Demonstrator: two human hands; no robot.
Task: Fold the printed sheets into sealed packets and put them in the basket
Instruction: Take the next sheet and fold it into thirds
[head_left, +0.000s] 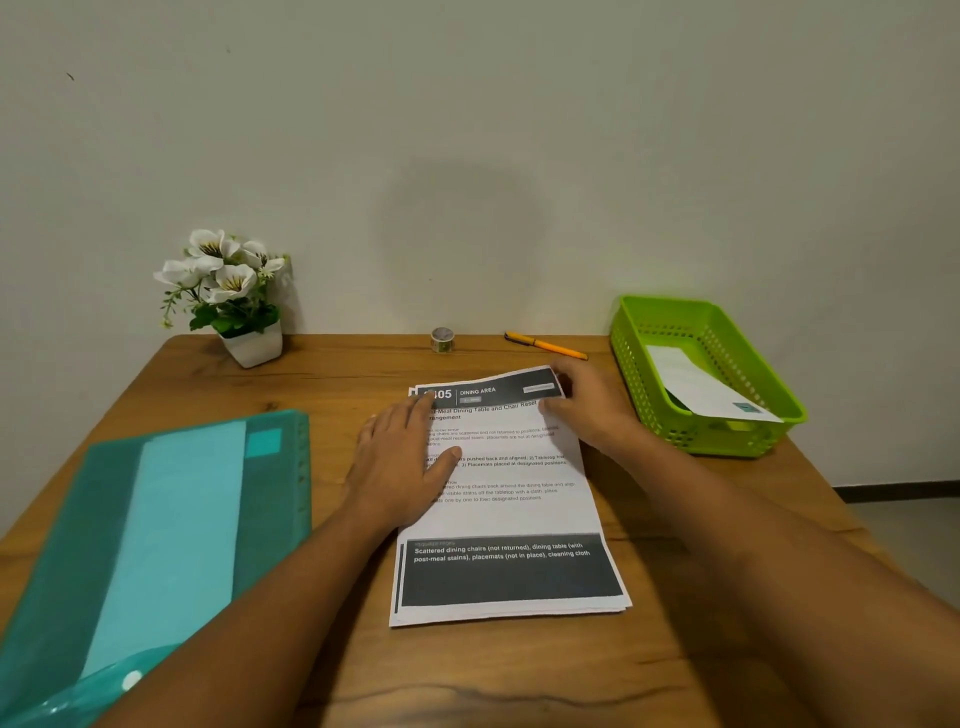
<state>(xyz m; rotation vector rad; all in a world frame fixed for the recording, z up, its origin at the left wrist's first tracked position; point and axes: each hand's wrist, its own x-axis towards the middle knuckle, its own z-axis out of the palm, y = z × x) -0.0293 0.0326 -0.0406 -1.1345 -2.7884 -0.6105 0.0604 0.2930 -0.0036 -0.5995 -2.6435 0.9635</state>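
A small stack of printed sheets (511, 519) lies in the middle of the wooden table (519, 670), with dark bands at its top and bottom. My left hand (402, 460) lies flat on the stack's left side, fingers straight. My right hand (584, 410) pinches the far right corner of the top sheet, which is lifted slightly off the stack. A green perforated basket (639, 364) stands at the right rear and holds one folded white packet (701, 387) with a small teal mark.
A teal plastic folder (156, 530) with pale sheets inside covers the table's left side. A roll of tape (442, 340) and an orange pen (545, 345) lie by the wall. A white pot of white flowers (228, 296) stands at the rear left.
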